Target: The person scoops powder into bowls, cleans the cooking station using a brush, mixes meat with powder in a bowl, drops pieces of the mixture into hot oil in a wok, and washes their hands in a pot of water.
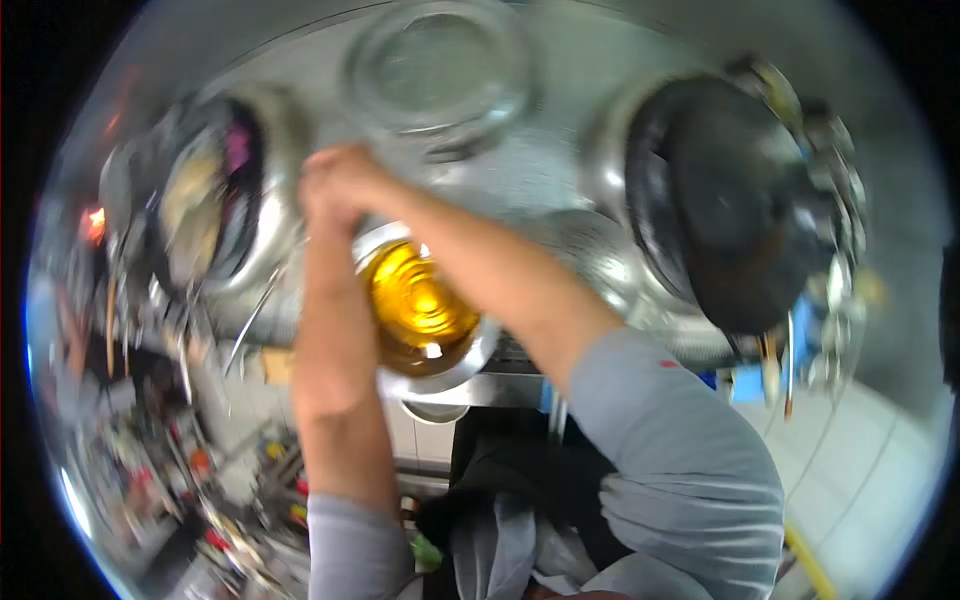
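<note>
My left hand (318, 192) and my right hand (352, 176) are pressed together, fingers curled, above the steel counter (520, 170). Motion smears both, and whatever they may grip is hidden. Below my crossed forearms sits a metal bowl (440, 383) of amber, oil-like liquid (425, 305), its surface rippled in rings. To the left of my hands stands a round steel vessel (275, 215). A perforated metal strainer (585, 250) lies to the right of the bowl, partly behind my right forearm.
A large round metal pan (440, 65) is at the back. At right, a dark wok (735, 200) leans over a steel rim (615, 165). Utensils hang along both sides. Flame-like orange light (94, 225) glows at far left. Below are floor tiles and blurred clutter (200, 470).
</note>
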Action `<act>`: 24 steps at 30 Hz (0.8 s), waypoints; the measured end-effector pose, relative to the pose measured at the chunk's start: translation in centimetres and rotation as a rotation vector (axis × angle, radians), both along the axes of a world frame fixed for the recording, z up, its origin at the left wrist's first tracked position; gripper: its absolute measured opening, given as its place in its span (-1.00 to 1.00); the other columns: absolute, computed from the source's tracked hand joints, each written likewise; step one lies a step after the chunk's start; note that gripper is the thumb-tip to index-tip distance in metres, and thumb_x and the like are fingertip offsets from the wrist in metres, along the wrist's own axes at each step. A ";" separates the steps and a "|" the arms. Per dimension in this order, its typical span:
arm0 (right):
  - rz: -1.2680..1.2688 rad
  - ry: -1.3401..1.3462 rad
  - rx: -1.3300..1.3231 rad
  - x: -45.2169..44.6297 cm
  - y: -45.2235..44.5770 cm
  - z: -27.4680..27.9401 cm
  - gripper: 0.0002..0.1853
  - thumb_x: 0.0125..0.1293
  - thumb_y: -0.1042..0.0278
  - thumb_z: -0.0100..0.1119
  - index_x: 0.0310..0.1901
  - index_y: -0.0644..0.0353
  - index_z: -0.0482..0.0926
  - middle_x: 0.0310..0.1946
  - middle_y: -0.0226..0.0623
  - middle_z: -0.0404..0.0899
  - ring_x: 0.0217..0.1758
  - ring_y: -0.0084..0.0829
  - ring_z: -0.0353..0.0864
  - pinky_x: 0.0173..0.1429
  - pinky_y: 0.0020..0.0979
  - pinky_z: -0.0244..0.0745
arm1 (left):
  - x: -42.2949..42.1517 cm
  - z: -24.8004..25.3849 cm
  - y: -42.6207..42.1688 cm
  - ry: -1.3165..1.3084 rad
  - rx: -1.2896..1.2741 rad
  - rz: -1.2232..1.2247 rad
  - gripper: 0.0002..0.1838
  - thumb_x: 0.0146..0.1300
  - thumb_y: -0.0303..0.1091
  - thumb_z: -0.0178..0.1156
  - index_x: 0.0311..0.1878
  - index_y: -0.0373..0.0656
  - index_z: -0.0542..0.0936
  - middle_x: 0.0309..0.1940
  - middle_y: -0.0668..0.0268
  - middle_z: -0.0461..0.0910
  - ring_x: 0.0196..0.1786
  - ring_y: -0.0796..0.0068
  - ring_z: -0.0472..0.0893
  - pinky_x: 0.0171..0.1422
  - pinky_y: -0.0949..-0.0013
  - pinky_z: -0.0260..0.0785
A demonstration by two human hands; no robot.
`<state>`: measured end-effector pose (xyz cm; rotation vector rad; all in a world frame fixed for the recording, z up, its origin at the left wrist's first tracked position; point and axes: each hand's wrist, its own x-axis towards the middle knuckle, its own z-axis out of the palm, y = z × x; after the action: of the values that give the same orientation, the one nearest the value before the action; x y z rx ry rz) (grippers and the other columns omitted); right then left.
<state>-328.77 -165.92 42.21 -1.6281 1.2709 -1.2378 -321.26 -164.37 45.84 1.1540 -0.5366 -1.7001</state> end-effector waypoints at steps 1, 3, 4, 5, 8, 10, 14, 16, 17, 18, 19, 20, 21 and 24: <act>0.038 0.118 0.061 -1.9 2.6 4.9 -0.73 0.22 0.23 0.21 -0.09 0.03 0.77 0.05 -0.06 0.70 0.18 -0.13 0.66 0.30 -0.17 0.50 | 0.9 -0.2 -0.4 -0.109 0.020 -0.054 -0.60 0.56 -0.12 -0.05 0.15 -0.25 0.54 0.04 0.15 0.67 0.06 0.24 0.69 0.03 0.17 0.58; -0.029 0.326 0.279 -5.4 2.6 8.6 -0.72 0.19 0.22 0.23 -0.09 0.02 0.75 -0.01 -0.09 0.72 0.14 -0.10 0.66 0.25 -0.14 0.52 | 0.4 1.6 0.3 -0.179 -0.041 0.003 -0.68 0.54 -0.13 0.02 -0.09 -0.21 0.60 -0.27 0.29 0.64 -0.21 0.39 0.65 -0.22 0.32 0.53; -0.189 0.347 0.229 -7.4 2.1 8.3 -0.74 0.22 0.25 0.21 -0.12 0.11 0.74 -0.07 -0.09 0.73 0.09 -0.11 0.68 0.22 -0.11 0.52 | 2.1 1.0 -0.6 -0.336 0.044 -0.027 -0.72 0.50 -0.15 0.08 -0.17 -0.17 0.59 -0.34 0.33 0.59 -0.29 0.46 0.59 -0.26 0.39 0.48; -0.333 0.363 0.176 -9.4 1.4 7.9 -0.75 0.24 0.28 0.19 -0.15 0.20 0.74 -0.13 -0.08 0.73 0.04 -0.11 0.69 0.20 -0.08 0.53 | 4.4 0.5 -1.6 -0.502 0.129 -0.043 -0.75 0.46 -0.17 0.14 -0.24 -0.14 0.59 -0.41 0.37 0.54 -0.37 0.53 0.53 -0.30 0.46 0.42; -0.436 0.600 0.101 -12.8 -1.3 4.3 -0.75 0.29 0.33 0.16 -0.17 0.31 0.71 -0.25 -0.06 0.72 -0.14 -0.12 0.72 0.04 -0.10 0.60 | 4.0 1.5 -0.8 -0.663 0.142 -0.154 -0.82 0.37 -0.25 0.22 -0.29 -0.13 0.61 -0.46 0.39 0.52 -0.40 0.60 0.49 -0.28 0.54 0.39; -0.325 0.217 0.323 -13.4 -2.5 3.7 -0.77 0.31 0.36 0.14 -0.18 0.35 0.69 -0.32 -0.06 0.70 -0.27 -0.13 0.72 -0.07 -0.17 0.64 | 2.5 1.9 0.3 -0.743 0.082 -0.182 -0.87 0.35 -0.29 0.22 -0.23 -0.15 0.61 -0.41 0.39 0.54 -0.38 0.60 0.51 -0.27 0.54 0.40; 0.003 -0.756 0.677 -11.3 -2.4 6.1 -0.79 0.25 0.44 0.13 -0.18 0.33 0.71 -0.23 -0.04 0.72 -0.36 -0.12 0.75 -0.28 -0.19 0.65 | 0.4 -0.1 1.0 -0.543 -0.026 -0.219 -0.73 0.36 -0.37 0.19 0.08 -0.24 0.59 -0.11 0.24 0.64 -0.17 0.41 0.64 -0.07 0.35 0.53; 0.199 -0.070 0.393 -8.8 -1.1 6.2 -0.71 0.20 0.38 0.12 -0.11 0.14 0.77 -0.08 -0.10 0.76 -0.20 -0.14 0.80 -0.17 -0.16 0.69 | -1.3 0.5 1.3 -0.527 -0.146 -0.281 -0.70 0.36 -0.40 0.18 0.12 -0.25 0.60 -0.03 0.21 0.67 -0.07 0.34 0.67 0.04 0.26 0.56; 0.118 0.129 0.077 -7.5 0.7 5.2 -0.69 0.19 0.33 0.12 -0.09 0.05 0.78 -0.10 -0.14 0.77 -0.16 -0.15 0.79 -0.09 -0.17 0.68 | -2.2 1.5 1.4 -0.584 -0.225 -0.328 -0.70 0.34 -0.42 0.18 0.11 -0.26 0.61 -0.01 0.21 0.68 -0.03 0.32 0.68 0.09 0.21 0.56; 0.039 0.307 -0.254 -6.4 2.4 4.8 -0.68 0.18 0.28 0.12 -0.08 -0.03 0.79 -0.13 -0.18 0.78 -0.12 -0.16 0.78 -0.01 -0.19 0.68 | -1.7 1.0 1.0 -0.889 -0.439 -0.495 -0.72 0.32 -0.32 0.19 0.03 -0.20 0.66 -0.04 0.15 0.70 -0.01 0.23 0.69 0.10 0.15 0.56; 0.044 0.254 -0.056 -6.8 3.8 5.9 -0.67 0.16 0.20 0.16 -0.08 -0.04 0.79 -0.15 -0.15 0.78 -0.05 -0.13 0.77 0.12 -0.18 0.64 | -1.2 0.4 0.6 -1.303 -0.692 -0.608 -0.72 0.29 -0.22 0.20 -0.04 -0.14 0.70 -0.07 0.09 0.73 0.00 0.15 0.71 0.12 0.09 0.55; 0.066 0.243 0.022 -8.0 4.8 7.7 -0.68 0.13 0.18 0.22 -0.10 0.01 0.79 -0.18 -0.13 0.77 -0.09 -0.08 0.77 0.08 -0.16 0.65 | -0.7 -0.2 0.2 -1.643 -0.930 -0.611 -0.71 0.27 -0.12 0.22 -0.11 -0.08 0.75 -0.10 0.03 0.75 0.02 0.07 0.72 0.13 0.03 0.55; 0.051 0.353 0.206 -9.6 5.5 8.5 -0.69 0.13 0.18 0.27 -0.12 0.05 0.78 -0.23 -0.09 0.77 -0.15 -0.05 0.76 0.03 -0.14 0.65 | -1.0 -0.4 0.6 -1.474 -0.749 -0.585 -0.65 0.34 -0.12 0.14 -0.07 -0.15 0.74 -0.09 0.00 0.74 0.04 0.00 0.70 0.17 -0.03 0.52; -0.246 0.317 0.210 -14.1 8.9 12.0 -0.68 0.35 0.06 0.21 -0.27 0.17 0.74 -0.38 -0.09 0.73 -0.29 -0.09 0.74 -0.15 -0.13 0.56 | -1.8 1.9 0.5 -1.606 -0.418 -0.467 -0.48 0.52 -0.03 -0.10 0.04 -0.26 0.71 0.06 -0.14 0.66 0.18 -0.15 0.63 0.35 -0.04 0.42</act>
<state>-342.90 -157.04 54.22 -1.5899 1.7796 -0.9679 -323.06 -163.83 47.77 1.9699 -2.1063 -0.5283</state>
